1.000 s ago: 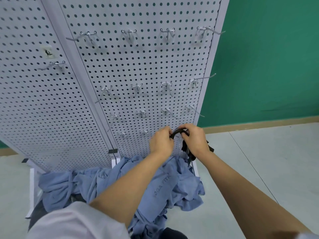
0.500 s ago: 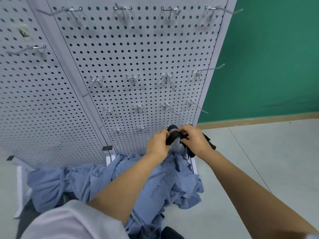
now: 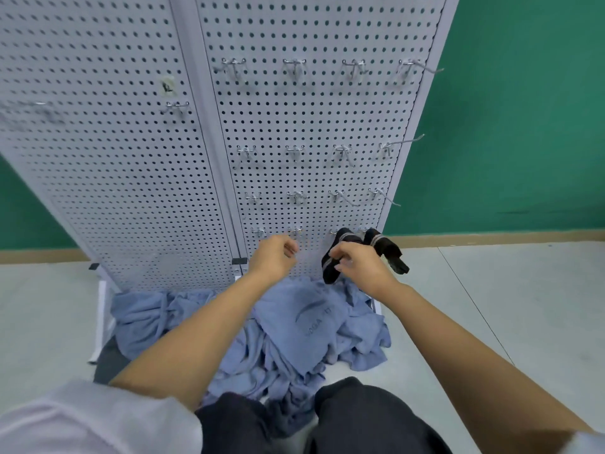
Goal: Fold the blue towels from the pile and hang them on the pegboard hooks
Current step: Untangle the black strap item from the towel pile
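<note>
Person is crouched close to the pegboard (image 3: pixel 294 126). The blue towels (image 3: pixel 294 322) are noted in a loose, unfolded pile on the floor (image 3: pixel 491 306), right against the board's foot and just ahead of the knees, presumably so that each can be lifted and hung without shifting position. No blue towel is seen on any of the hooks (image 3: pixel 294 65), so the folding and hanging is judged not yet begun. Two dark items are draped over the lowest right-hand hooks: a black banded piece (image 3: pixel 347 239), sock-like, and a second black piece (image 3: pixel 388 250) just beside it. The right hand (image 3: pixel 360 262) is recorded pinching the lower part of the first piece with fingers curled, probably to settle it over its hook so it hangs evenly. The left hand (image 3: pixel 273 257) is held up near the bottom row of hooks, fingers curled in, nothing seen in them. Upper rows of hooks are bare, so plenty of hanging room is left. Likely snag: the soft towels may slide off the thin wire hooks unless they are folded evenly first.
</note>
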